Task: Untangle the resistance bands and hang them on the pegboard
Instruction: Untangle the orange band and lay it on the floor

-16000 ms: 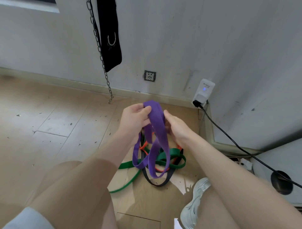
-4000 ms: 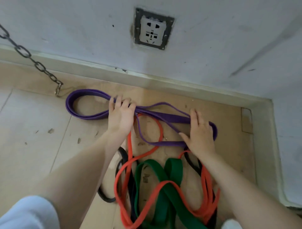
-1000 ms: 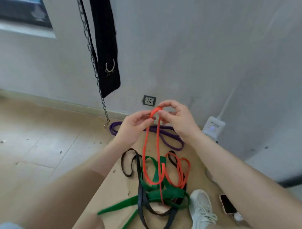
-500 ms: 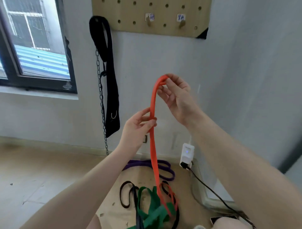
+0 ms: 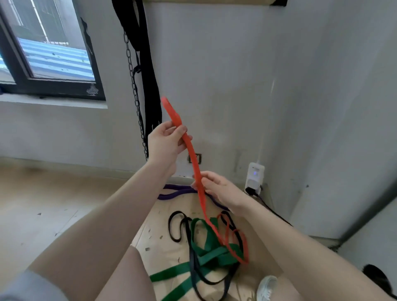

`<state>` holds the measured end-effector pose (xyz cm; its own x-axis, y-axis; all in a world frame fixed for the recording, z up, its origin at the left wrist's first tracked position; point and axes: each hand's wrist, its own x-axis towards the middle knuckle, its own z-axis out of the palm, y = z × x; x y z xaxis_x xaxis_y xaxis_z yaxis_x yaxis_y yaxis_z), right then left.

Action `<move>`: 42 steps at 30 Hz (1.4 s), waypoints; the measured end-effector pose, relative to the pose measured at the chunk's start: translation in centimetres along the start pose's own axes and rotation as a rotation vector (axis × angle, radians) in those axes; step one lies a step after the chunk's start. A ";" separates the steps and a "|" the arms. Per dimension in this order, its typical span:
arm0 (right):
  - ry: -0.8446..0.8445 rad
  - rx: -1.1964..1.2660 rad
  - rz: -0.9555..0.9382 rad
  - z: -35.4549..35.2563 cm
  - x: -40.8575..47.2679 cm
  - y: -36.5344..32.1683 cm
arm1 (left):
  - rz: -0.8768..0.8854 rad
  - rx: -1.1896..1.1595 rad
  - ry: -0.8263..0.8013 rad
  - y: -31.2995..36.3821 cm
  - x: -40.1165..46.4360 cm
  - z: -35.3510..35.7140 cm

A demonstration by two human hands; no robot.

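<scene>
An orange band (image 5: 194, 159) runs taut from above my hands down into the pile on the floor. My left hand (image 5: 166, 142) grips it near its raised top end. Lower and to the right, my right hand (image 5: 217, 189) holds the same band. Its lower loops (image 5: 239, 242) lie tangled with a green band (image 5: 206, 255) and a black band (image 5: 178, 227) on the wooden floor. A purple band (image 5: 174, 192) lies apart by the wall. Only the bottom edge of the pegboard (image 5: 206, 1) shows at the top of the frame.
A black strap (image 5: 150, 86) and a chain (image 5: 135, 96) hang on the wall left of my hands. A window (image 5: 47, 51) is at the left. A white plug adapter (image 5: 254, 176) with a black cable sits low on the wall. My white shoe (image 5: 266, 288) is beside the pile.
My right hand has let go of the band's top and slid down to grip it lower; my left hand now holds the upper part. The view has tilted down, the pegboard nearly out of frame.
</scene>
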<state>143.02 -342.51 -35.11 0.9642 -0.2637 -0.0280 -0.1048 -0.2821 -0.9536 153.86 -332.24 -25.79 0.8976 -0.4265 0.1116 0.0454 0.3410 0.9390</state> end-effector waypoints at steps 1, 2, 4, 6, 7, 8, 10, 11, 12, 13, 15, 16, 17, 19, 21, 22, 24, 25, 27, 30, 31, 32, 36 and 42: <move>-0.010 -0.070 0.016 0.2 0.2 0.5 | -0.015 -0.023 0.021 -0.1 0.3 -0.2; -0.011 -0.163 0.021 0.5 0.4 0.8 | -0.026 -0.043 0.047 0.0 0.7 -0.5; 0.036 -0.345 0.003 0.8 0.7 0.7 | -0.039 -0.071 0.110 0.1 1.7 -1.1; 0.144 -0.471 -0.049 0.7 1.2 -0.1 | -0.077 -0.108 0.181 -0.1 3.2 -1.9; 0.193 -0.502 -0.075 0.5 1.5 -0.6 | -0.124 -0.129 0.208 -0.4 4.1 -2.3; 0.233 -0.500 -0.092 0.2 1.9 -1.3 | -0.196 -0.142 0.216 -0.9 5.0 -2.7; 0.293 -0.371 -0.099 -0.1 2.7 -2.8 | -0.353 -0.146 0.161 -2.3 6.1 -3.3; 0.312 -0.269 -0.093 -0.2 3.3 -3.4 | -0.428 -0.118 0.108 -3.3 6.3 -3.5; 0.329 -0.180 -0.083 -0.1 3.9 -4.1 | -0.494 -0.057 0.039 -4.5 6.0 -3.6; 0.347 -0.109 -0.071 0.0 4.7 -5.0 | -0.537 0.013 -0.042 -5.6 5.2 -3.6; 0.386 0.038 -0.047 0.6 6.3 -6.5 | -0.528 0.081 -0.159 -7.5 3.0 -3.6; 0.413 0.116 -0.033 0.8 7.2 -7.3 | -0.484 0.069 -0.170 -8.1 2.1 -3.7; 0.444 0.176 -0.023 0.9 8.0 -8.0 | -0.418 0.047 -0.167 -8.5 1.3 -3.9; 0.485 0.237 -0.017 0.9 9.5 -9.2 | -0.227 0.088 -0.202 -8.6 0.4 -4.5; 0.496 0.274 -0.036 0.8 10.5 -10.0 | -0.040 0.170 -0.236 -8.2 0.4 -5.0; 0.498 0.298 -0.048 0.7 10.9 -10.3 | 0.015 0.183 -0.230 -7.9 0.5 -5.2; 0.506 0.321 -0.064 0.4 11.5 -10.4 | 0.056 0.183 -0.208 -7.3 0.8 -5.3; 0.512 0.313 -0.071 0.3 11.7 -10.2 | 0.054 0.191 -0.205 -7.1 1.0 -5.2; 0.518 0.214 -0.048 0.0 12.0 -9.2 | 0.020 0.192 -0.213 -6.8 1.3 -5.1; 0.441 0.171 0.137 0.3 10.8 -6.0 | -0.099 0.102 -0.204 -6.3 2.0 -4.4; 0.381 0.200 0.177 0.6 9.9 -4.5 | -0.156 0.052 -0.197 -6.3 2.3 -4.1; 0.308 0.224 0.173 1.0 8.9 -2.9 | -0.215 -0.006 -0.188 -6.3 2.7 -3.8; 0.018 0.172 0.084 2.5 5.0 2.5 | -0.357 -0.180 -0.083 -7.0 3.5 -2.9; 0.221 -0.213 -0.020 1.4 4.4 3.7 | -0.393 -0.312 0.109 -9.0 4.4 -4.3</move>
<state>147.21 -343.45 -39.16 0.8925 -0.4442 0.0781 -0.1580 -0.4701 -0.8684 159.26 -333.55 -35.16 0.8258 -0.4891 -0.2807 0.5028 0.4132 0.7592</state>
